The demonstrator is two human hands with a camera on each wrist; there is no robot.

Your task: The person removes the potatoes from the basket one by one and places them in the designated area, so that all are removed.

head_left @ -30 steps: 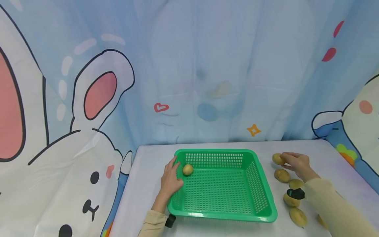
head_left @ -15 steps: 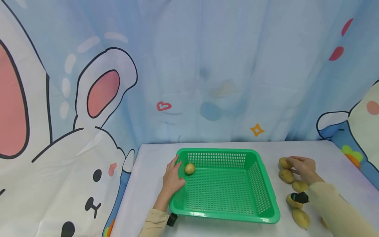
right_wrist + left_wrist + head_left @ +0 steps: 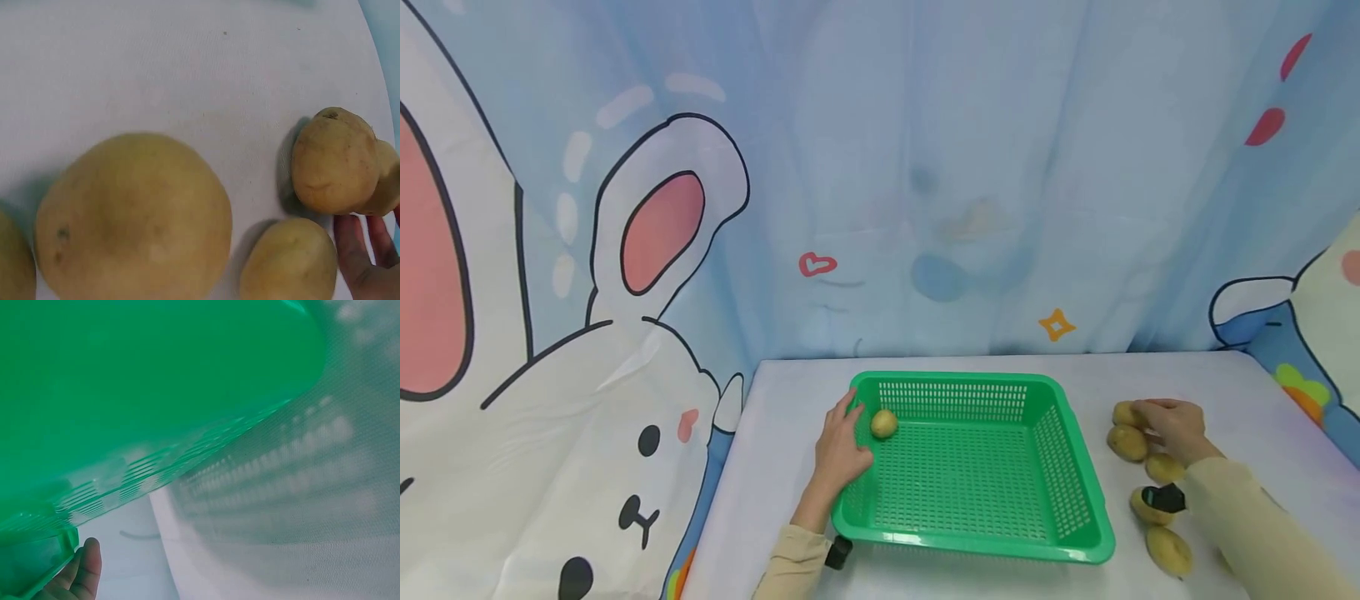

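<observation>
A green plastic basket (image 3: 977,546) stands on the table with one potato (image 3: 883,424) inside, near its left wall. My left hand (image 3: 837,454) holds the basket's left rim; in the left wrist view only some fingers (image 3: 89,565) show beside the green rim. Right of the basket, my right hand (image 3: 1176,427) pinches a potato (image 3: 1123,413) at the far end of a loose row. That potato (image 3: 389,175) is partly hidden behind another potato (image 3: 334,162) in the right wrist view, and the two look to be touching.
Several more potatoes run toward the near edge, including one (image 3: 1163,468) close to the right wrist and one (image 3: 1168,551) nearest the front. The right forearm partly covers some. A white cloth covers the table (image 3: 797,392), and a printed blue curtain (image 3: 880,167) hangs behind it.
My right hand has brought the pinched potato nearer, down against the neighbouring potato in the row. The left hand stays on the basket rim. The head view has shifted slightly.
</observation>
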